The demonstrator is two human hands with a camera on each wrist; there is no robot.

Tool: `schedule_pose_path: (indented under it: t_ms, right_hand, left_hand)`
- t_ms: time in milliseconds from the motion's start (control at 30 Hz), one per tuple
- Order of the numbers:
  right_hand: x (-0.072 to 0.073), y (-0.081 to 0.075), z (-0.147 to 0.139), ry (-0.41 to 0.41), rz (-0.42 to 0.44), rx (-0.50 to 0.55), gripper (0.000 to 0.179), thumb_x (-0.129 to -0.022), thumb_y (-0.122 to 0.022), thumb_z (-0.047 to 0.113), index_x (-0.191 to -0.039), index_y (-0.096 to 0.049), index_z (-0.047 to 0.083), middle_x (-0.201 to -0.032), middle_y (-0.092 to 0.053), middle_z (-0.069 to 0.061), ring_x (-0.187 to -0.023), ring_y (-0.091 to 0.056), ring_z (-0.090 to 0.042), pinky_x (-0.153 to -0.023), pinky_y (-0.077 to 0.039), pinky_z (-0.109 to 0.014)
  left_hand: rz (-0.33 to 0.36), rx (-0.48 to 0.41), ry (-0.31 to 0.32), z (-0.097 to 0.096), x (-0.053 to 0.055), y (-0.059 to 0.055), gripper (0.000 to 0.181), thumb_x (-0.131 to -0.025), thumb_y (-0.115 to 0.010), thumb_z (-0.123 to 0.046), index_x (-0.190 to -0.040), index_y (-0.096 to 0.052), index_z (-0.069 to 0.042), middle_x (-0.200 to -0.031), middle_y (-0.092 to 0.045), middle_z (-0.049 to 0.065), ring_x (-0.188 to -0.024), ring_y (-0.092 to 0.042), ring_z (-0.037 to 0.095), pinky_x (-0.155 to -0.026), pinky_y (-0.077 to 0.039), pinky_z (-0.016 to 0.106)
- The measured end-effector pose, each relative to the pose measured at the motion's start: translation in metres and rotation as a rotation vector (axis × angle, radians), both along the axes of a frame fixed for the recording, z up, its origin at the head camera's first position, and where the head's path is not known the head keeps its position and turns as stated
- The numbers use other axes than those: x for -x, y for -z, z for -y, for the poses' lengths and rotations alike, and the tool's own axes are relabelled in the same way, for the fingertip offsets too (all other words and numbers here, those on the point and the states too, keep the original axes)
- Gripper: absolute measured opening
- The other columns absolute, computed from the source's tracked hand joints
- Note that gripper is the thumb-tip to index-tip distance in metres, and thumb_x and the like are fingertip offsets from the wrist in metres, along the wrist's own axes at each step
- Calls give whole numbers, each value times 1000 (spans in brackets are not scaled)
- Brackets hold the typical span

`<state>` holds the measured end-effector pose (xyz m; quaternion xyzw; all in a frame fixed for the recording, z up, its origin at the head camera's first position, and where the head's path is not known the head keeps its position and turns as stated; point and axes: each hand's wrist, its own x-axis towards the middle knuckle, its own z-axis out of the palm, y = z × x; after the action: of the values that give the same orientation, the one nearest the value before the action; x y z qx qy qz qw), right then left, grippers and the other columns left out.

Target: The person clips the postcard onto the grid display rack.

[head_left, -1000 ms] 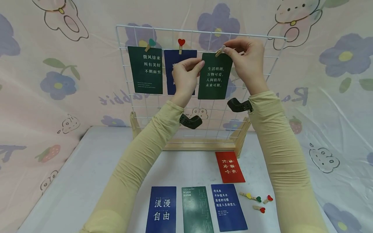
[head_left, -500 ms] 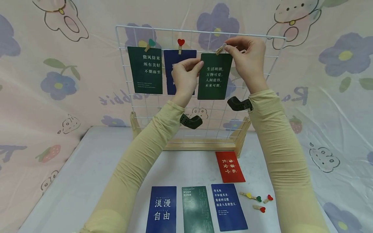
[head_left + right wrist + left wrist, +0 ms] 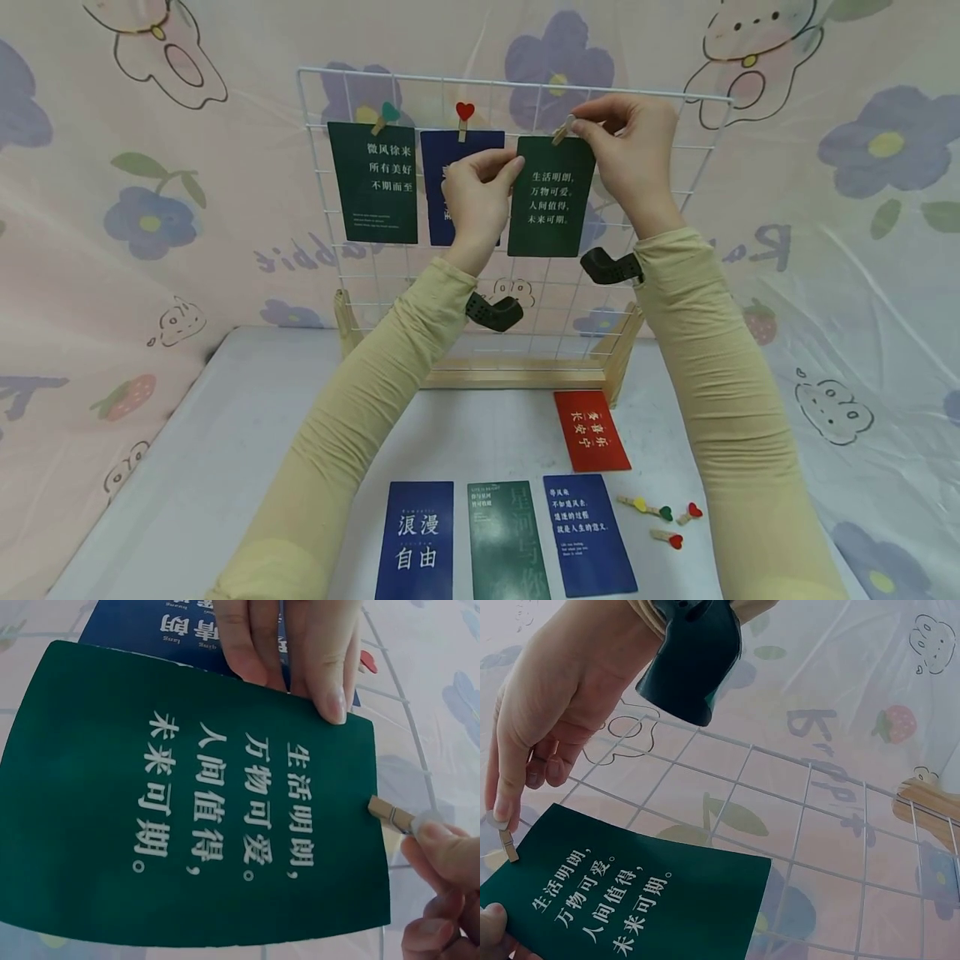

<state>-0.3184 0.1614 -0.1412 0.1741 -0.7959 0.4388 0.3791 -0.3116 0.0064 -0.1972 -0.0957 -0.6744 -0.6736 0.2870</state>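
A green card [image 3: 552, 200] with white writing stands against the white wire grid [image 3: 517, 83]. My left hand [image 3: 480, 196] pinches its upper left edge between thumb and finger. At the card's top edge, my right hand [image 3: 633, 158] pinches a small wooden clothespin [image 3: 391, 814] with a pale end; its tip overlaps the card edge. To the left hang another green card [image 3: 375, 196], under a clothespin with a green heart [image 3: 389, 112], and a blue card [image 3: 461, 143], under one with a red heart [image 3: 465, 111]. My left hand partly hides the blue card.
A wooden base [image 3: 517, 378] holds the grid up. On the white table [image 3: 202, 467] lie a red card [image 3: 592, 431], a blue card [image 3: 415, 542], a green card [image 3: 506, 533] and another blue card [image 3: 588, 533]. Several heart clothespins [image 3: 666, 540] lie at the right.
My right hand has shifted slightly left with the clothespin. The left hand keeps its pinch on the green card, almost unmoved.
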Motion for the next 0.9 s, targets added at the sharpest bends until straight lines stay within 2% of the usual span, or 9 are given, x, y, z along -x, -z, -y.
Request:
schedule_pose_path:
  t_ms: [233, 400, 600, 833, 900]
  right_hand:
    - [-1, -2, 5, 25, 8, -34, 12, -88, -71, 12, -95, -77, 5, -84, -70, -2, -60, -54, -7, -58, -43, -18]
    - [0, 1, 6, 23, -18, -39, 13, -87, -71, 14, -96, -77, 5, -87, -71, -1, -64, -57, -6, -62, -45, -17]
    - [-1, 8, 3, -80, -17, 66, 15, -88, -70, 10, -100, -75, 3, -96, -72, -8, -79, -64, -8, -75, -51, -19]
    - [-18, 12, 6, -154, -75, 182, 13, -87, -68, 1, -98, -73, -5, -95, -72, -11, -82, -67, -14, -78, -53, -23]
    - [-18, 14, 4, -190, -88, 227, 12, -87, -68, -1, -96, -73, -7, -93, -72, -13, -81, -68, -17, -77, -53, -24]
  left_hand:
    - [3, 7, -3, 0, 0, -1, 18, -87, -71, -15, -103, -75, -6, -91, -71, 4, -76, -64, 12, -66, -53, 19]
    - [-2, 1, 15, 1, 0, 0, 18, -87, -71, -14, -103, -74, -5, -91, -71, 4, -76, -63, 13, -66, -53, 19]
    - [-21, -3, 46, 3, -1, 3, 19, -89, -68, -10, -106, -73, -4, -95, -71, 6, -80, -65, 13, -71, -53, 18]
    - [-60, -2, 55, 6, 0, 7, 18, -90, -67, -7, -106, -72, -3, -96, -71, 7, -81, -65, 14, -72, -54, 19]
    - [-68, -1, 51, 8, 0, 8, 18, -90, -67, -7, -105, -73, -3, -94, -71, 7, -79, -66, 15, -72, -55, 20]
